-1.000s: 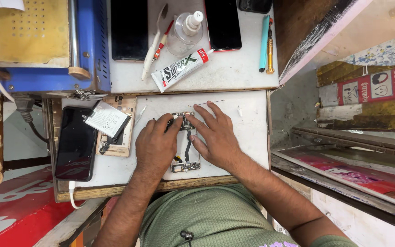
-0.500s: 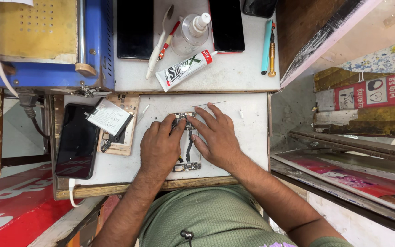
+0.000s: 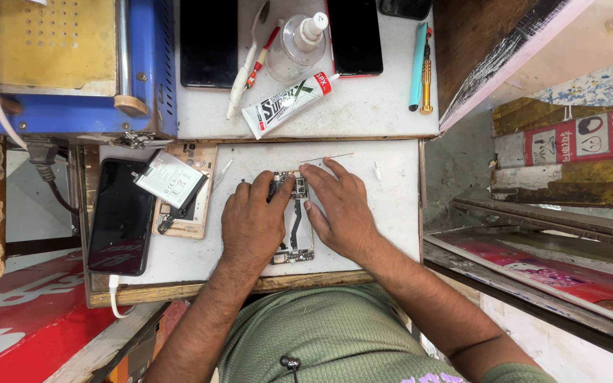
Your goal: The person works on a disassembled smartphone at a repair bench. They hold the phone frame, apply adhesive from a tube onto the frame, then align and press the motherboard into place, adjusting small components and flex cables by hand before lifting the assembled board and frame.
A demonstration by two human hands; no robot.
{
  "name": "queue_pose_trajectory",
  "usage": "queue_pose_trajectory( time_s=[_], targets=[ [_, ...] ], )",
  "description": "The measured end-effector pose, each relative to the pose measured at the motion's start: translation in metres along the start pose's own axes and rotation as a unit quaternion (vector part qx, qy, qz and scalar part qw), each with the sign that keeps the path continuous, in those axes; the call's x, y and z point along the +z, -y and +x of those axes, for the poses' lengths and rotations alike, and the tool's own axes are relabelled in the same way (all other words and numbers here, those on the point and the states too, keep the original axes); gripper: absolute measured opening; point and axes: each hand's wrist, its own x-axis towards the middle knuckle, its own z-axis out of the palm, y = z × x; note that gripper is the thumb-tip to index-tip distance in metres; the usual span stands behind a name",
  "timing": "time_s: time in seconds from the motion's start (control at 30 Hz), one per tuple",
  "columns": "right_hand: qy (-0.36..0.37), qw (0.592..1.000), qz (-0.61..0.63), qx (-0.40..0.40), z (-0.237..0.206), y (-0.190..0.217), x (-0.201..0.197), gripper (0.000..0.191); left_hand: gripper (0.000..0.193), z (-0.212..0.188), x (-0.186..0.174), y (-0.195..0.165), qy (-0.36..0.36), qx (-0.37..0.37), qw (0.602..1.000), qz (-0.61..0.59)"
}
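Grey metal and dark circuitry show where the opened phone (image 3: 294, 227) lies on the white desk (image 3: 391, 206), its long axis running from the person's chest away toward the glue tube (image 3: 289, 103). The left hand (image 3: 252, 223) covers its left edge, fingers curled down onto it; the right hand (image 3: 342, 206) rests flat along the right edge, fingertips pressing its top end, neither gripping

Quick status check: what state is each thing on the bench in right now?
Opened phone: back off, circuit boards exposed, flat on the white mat.
Left hand: resting on the phone, fingers at its top.
Right hand: fingertips at the phone's top.
Battery: out, lying on a second open phone.
Black phone: screen dark, cable plugged in.
Glue tube: capped, lying flat.
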Motion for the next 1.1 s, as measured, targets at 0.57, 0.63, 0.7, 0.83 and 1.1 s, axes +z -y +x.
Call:
queue_pose_trajectory(
  time_s=[0.57, 0.63, 0.7, 0.83, 1.1],
  targets=[
    [-0.157, 0.978, 0.106, 0.085, -0.004, -0.017, -0.006, 0.029, 0.039, 0.01, 0.001, -0.003, 0.08, -0.023, 0.996, 0.01],
    [-0.161, 0.983, 0.061, 0.059, 0.0, -0.016, -0.008, 0.032, 0.04, 0.011, 0.0, 0.0, 0.071, -0.028, 0.997, -0.003],
    [-0.149, 0.987, 0.021, 0.048, 0.004, -0.016, -0.011, 0.036, 0.042, 0.011, 0.0, 0.006, 0.058, -0.026, 0.998, -0.025],
    [-0.102, 0.992, -0.048, 0.056, 0.015, -0.017, -0.013, 0.041, 0.044, -0.004, -0.003, 0.014, -0.029, -0.071, 0.985, -0.156],
    [-0.078, 0.99, -0.092, 0.074, 0.035, -0.031, -0.014, 0.025, 0.03, -0.013, 0.001, 0.022, -0.085, -0.142, 0.946, -0.278]
  ],
)
